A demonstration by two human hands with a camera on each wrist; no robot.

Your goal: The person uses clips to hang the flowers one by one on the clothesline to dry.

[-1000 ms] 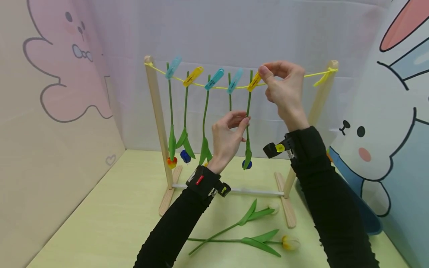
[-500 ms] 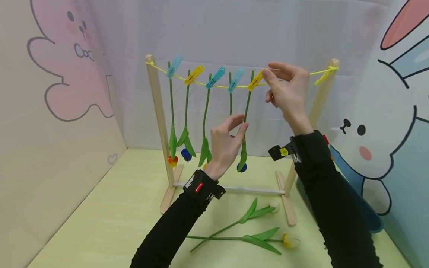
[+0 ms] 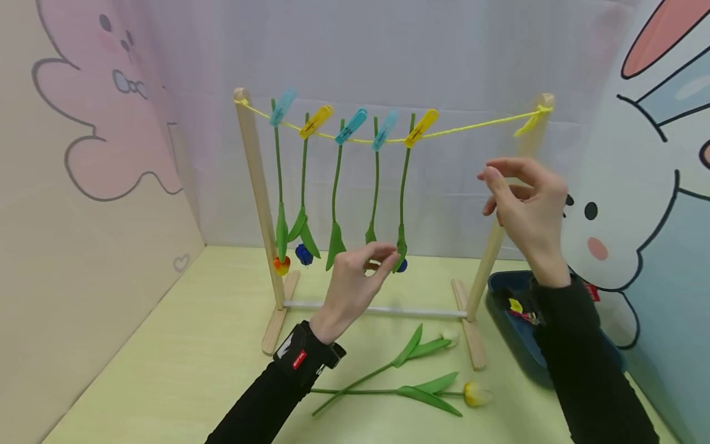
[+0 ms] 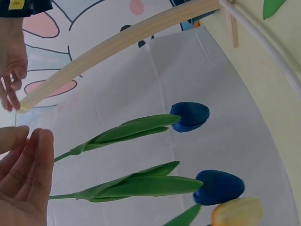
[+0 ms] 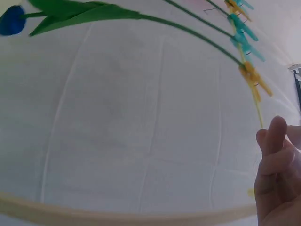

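My left hand [image 3: 357, 287] is in front of the hanging tulips, its fingers loosely bent, holding nothing. Nearest to it is the rightmost tulip [image 3: 404, 185], hanging head down with a blue bloom [image 4: 190, 117]. A yellow clothespin [image 3: 421, 128] clips that stem to the yellow string [image 3: 477, 126]. Right of it, below the string, my right hand [image 3: 527, 213] is in the air with relaxed fingers and nothing held. More tulips hang to the left from a blue clothespin [image 3: 352, 126], a yellow clothespin [image 3: 317, 121] and others. My left hand hides some blooms.
Wooden posts [image 3: 255, 185] carry the string, joined low by a white bar [image 3: 416, 313]. Two tulips lie crossed on the table before the stand, one with a yellow-white bloom [image 3: 477, 394]. A dark blue basin [image 3: 513, 345] stands right, partly behind my right arm.
My right hand has let go of the yellow clothespin and moved right and down. My left hand has come off the stem and dropped lower. The rightmost tulip now hangs from its clothespin.
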